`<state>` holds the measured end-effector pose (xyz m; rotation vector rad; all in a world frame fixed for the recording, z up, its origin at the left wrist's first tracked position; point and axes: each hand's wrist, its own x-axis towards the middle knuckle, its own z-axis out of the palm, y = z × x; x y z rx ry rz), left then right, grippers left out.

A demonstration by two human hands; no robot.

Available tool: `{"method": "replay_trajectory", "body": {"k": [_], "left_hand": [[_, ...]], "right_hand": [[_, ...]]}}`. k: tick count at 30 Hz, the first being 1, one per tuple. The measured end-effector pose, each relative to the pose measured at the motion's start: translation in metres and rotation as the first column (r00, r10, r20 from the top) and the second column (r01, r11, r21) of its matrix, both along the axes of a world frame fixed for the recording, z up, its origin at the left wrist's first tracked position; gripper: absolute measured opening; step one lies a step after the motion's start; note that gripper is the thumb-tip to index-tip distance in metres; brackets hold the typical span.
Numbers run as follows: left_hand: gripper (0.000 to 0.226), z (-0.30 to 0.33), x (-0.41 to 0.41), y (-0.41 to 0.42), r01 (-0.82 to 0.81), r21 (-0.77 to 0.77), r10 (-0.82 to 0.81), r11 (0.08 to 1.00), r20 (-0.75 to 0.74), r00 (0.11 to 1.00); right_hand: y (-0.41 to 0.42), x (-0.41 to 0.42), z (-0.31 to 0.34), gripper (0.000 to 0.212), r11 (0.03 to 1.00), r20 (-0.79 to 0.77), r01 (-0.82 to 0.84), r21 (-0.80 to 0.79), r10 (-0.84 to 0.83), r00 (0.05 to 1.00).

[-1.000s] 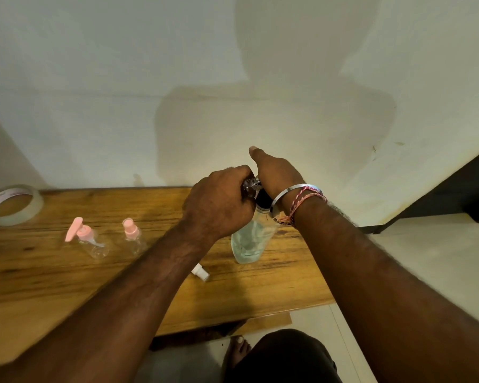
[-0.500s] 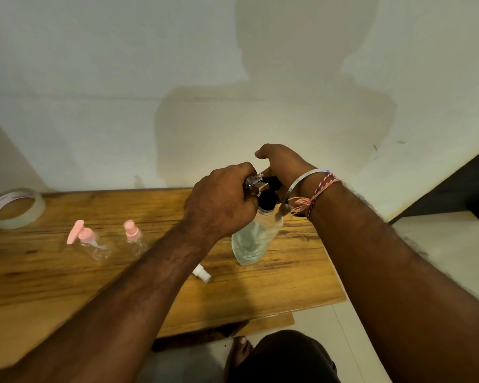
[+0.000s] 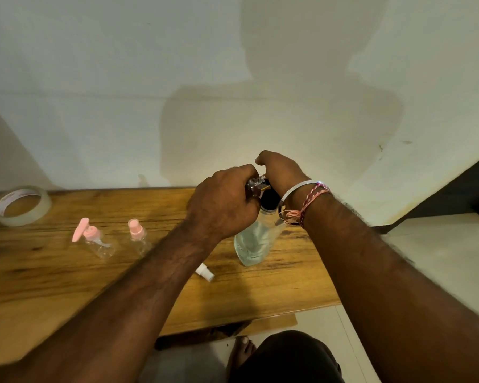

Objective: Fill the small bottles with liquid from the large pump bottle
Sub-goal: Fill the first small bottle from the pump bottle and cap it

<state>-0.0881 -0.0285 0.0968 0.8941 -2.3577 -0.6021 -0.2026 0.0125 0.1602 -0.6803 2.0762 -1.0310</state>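
Note:
The large clear pump bottle (image 3: 251,243) stands on the wooden table (image 3: 67,286), with a black pump head and pale liquid in its lower part. My left hand (image 3: 224,203) grips a small clear bottle (image 3: 256,184) and holds it right at the pump's spout. My right hand (image 3: 281,171) rests on top of the black pump head, fingers curled over it. Two small clear bottles stand at the left: one with a pink pump cap (image 3: 93,239), one with a pink spray cap (image 3: 137,233). A small white cap (image 3: 205,272) lies on the table beside my left forearm.
A roll of clear tape (image 3: 21,204) lies at the table's far left corner. A pale wall rises right behind the table. The table's right edge ends near the large bottle, with light floor beyond and a dark object at the far right.
My right hand lifted from its pressed-down position and the black pump head came back up into view. My left hand stays at the spout with the small bottle.

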Motion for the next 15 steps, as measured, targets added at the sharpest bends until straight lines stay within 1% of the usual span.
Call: {"method": "replay_trajectory", "body": {"k": [2,4,5,7,9,10,12,13,14,15], "left_hand": [[0.019,-0.0029,0.0,-0.0004,0.008,0.002,-0.008,1.0,0.007,1.0],[0.017,-0.0044,0.0003,-0.0006,0.012,0.01,-0.012,1.0,0.009,1.0],[0.016,-0.0043,0.0005,-0.0006,0.01,0.012,-0.01,1.0,0.008,1.0],[0.015,-0.0034,0.0005,-0.0004,0.004,0.013,-0.004,1.0,0.009,1.0],[0.016,-0.0029,0.0004,0.0008,0.005,0.018,-0.005,1.0,0.013,1.0],[0.016,-0.0027,0.0006,0.0012,0.007,0.018,-0.008,1.0,0.011,1.0],[0.017,-0.0008,0.0008,0.0023,0.011,0.024,-0.011,1.0,-0.008,1.0],[0.017,0.0006,0.0011,0.0023,0.008,0.022,-0.008,1.0,-0.018,1.0],[0.017,0.0018,0.0013,0.0021,0.004,0.015,-0.003,1.0,-0.026,1.0],[0.018,0.0023,0.001,0.002,0.0,0.008,0.001,1.0,-0.029,1.0]], "right_hand": [[0.0022,0.0004,-0.0024,0.031,0.998,-0.099,-0.06,0.033,0.063,0.993],[0.0025,-0.0003,-0.0045,0.037,0.999,-0.134,-0.031,0.042,0.036,0.99],[0.0013,-0.0006,-0.0045,0.038,0.999,-0.144,-0.009,0.038,0.015,0.989],[0.0009,-0.0008,-0.0055,0.037,1.0,-0.22,-0.022,0.018,0.026,0.975],[0.0012,0.0005,-0.005,0.036,0.999,-0.21,-0.022,0.029,0.028,0.977],[0.0011,0.0014,-0.0053,0.034,1.0,-0.167,-0.011,0.023,0.014,0.986],[0.0005,0.0009,-0.0046,0.03,0.999,0.009,0.043,0.0,-0.043,0.999],[0.001,0.0012,-0.003,0.032,0.996,0.119,0.09,-0.007,-0.089,0.989],[0.0012,0.0002,-0.001,0.037,0.995,0.214,0.104,0.009,-0.104,0.971],[0.0002,-0.0019,0.0006,0.043,0.995,0.266,0.095,0.029,-0.099,0.959]]}}
